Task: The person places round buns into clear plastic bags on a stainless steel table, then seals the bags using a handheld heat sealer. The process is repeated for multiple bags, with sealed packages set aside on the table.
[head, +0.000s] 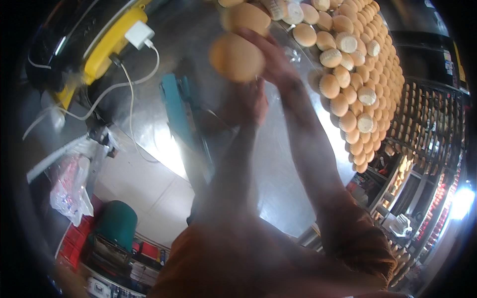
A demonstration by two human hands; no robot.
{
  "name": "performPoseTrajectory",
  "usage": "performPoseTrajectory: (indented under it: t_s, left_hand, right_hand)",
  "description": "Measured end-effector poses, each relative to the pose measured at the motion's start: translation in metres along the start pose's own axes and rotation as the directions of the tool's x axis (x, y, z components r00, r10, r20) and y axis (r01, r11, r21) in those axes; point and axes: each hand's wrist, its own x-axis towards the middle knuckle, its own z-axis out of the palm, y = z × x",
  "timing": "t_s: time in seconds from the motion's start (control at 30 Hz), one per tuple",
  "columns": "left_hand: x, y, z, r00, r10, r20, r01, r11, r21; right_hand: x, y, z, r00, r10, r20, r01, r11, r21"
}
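Note:
My left hand is raised over a metal table, with a round golden-brown cupcake at its fingers. That cake is blurred and hides most of the hand. Just beyond it, my right hand reaches its fingers between this cupcake and a second blurred cupcake. The fingers appear to touch both cakes; which one they grip is hard to tell. To the right lies a large heap of similar cupcakes, several turned over so that their pale fluted bases show.
A long teal device lies left of my hands on the metal table. Past it are a yellow power strip with a white charger and loose white cables. A plastic bag hangs at left; a loaded rack stands at right.

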Motion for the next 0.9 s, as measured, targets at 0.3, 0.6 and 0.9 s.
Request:
performPoseTrajectory:
  t_s: [0.3, 0.6, 0.9]
  left_hand:
    - [-0.067, 0.053, -0.052, 0.969, 0.244, -0.043, -0.235, 0.85, -0.471]
    - [-0.159, 0.097, -0.063, 0.945, 0.255, 0.204, -0.162, 0.909, -0.385]
    - [-0.185, 0.075, -0.029, 0.997, 0.077, 0.006, -0.071, 0.938, -0.341]
  right_hand:
    - [-0.268, 0.03, -0.144, 0.916, 0.398, -0.056, -0.401, 0.896, -0.193]
    - [-0.197, 0.106, -0.124, 0.841, -0.317, -0.438, 0.088, 0.88, -0.466]
    - [-0.188, 0.104, -0.082, 0.892, 0.124, -0.434, -0.165, 0.985, -0.058]
